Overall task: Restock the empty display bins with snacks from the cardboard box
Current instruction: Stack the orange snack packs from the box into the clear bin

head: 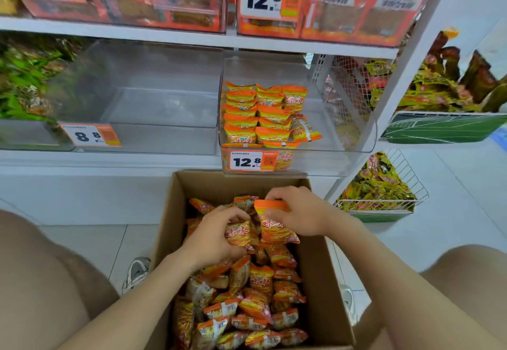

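We have both hands down in the open brown cardboard box (170, 226), each grasping a snack.

Our right hand (299, 212) pinches the top edge of an upright orange foil snack packet (277, 229). Our left hand (216, 236) curls round a second packet (238, 233) just beside it, over the box's loose heap (247, 308). Whether it holds more, we cannot tell. Both forearms reach in from the box's near side. Above the box's far wall a clear plastic bin (343, 141) holds stacked packets (255, 113).
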A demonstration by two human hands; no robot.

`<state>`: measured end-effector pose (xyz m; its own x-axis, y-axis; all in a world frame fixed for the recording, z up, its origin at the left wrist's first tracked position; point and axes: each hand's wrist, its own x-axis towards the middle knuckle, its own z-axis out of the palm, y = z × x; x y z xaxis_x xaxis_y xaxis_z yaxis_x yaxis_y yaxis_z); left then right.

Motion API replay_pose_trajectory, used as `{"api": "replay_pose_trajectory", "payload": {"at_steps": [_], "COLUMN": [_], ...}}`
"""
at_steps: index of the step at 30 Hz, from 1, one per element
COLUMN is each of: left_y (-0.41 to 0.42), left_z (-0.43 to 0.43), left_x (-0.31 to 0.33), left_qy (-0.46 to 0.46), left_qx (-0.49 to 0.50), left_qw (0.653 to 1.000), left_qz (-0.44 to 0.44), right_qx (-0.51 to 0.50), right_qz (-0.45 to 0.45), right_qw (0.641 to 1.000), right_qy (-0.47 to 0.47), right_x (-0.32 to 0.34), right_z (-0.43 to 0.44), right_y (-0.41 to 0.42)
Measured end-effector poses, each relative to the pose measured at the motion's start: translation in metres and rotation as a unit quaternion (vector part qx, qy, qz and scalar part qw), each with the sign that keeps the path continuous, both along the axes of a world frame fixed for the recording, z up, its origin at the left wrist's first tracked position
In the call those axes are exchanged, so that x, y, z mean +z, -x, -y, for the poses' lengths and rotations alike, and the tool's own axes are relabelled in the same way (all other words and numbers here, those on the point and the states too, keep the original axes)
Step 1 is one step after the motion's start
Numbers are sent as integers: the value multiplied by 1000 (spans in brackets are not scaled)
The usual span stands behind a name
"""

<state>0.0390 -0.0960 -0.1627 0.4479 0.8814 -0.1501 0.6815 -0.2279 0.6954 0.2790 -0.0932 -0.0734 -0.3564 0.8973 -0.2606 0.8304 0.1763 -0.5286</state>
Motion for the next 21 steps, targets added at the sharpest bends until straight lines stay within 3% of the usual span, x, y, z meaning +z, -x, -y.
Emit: {"api": "replay_pose_trajectory", "payload": {"at_steps": [3,6,10,12,15,19,21], "left_y": [-6,-13,-31,-42,-61,-88,-98], "left_z": [0,-3,-5,-10,-29,-72,-95], "left_x": [28,62,113,137,163,177,176], "left_qy": [-47,-122,-206,-215,-227,-230,-221], "left_qx": [3,7,17,14,12,38,64], "left_qw": [999,991,973,970,966,965,965], "left_qz": [26,59,99,116,121,119,126], "right_qx": [-36,-138,-296,-331,-318,-265,-240], "right_qz": [-10,-53,-260,-299,-253,-66,-25], "right_qw": [997,976,889,863,883,934,943], "right_qy": [-67,-162,-233,-237,-234,-231,-228], "right_x": [21,56,95,99,95,91,88], "right_z": [-1,-8,-27,-44,-77,-122,-146], "right_y": [-2,-17,-59,-78,-99,-111,-110]}}
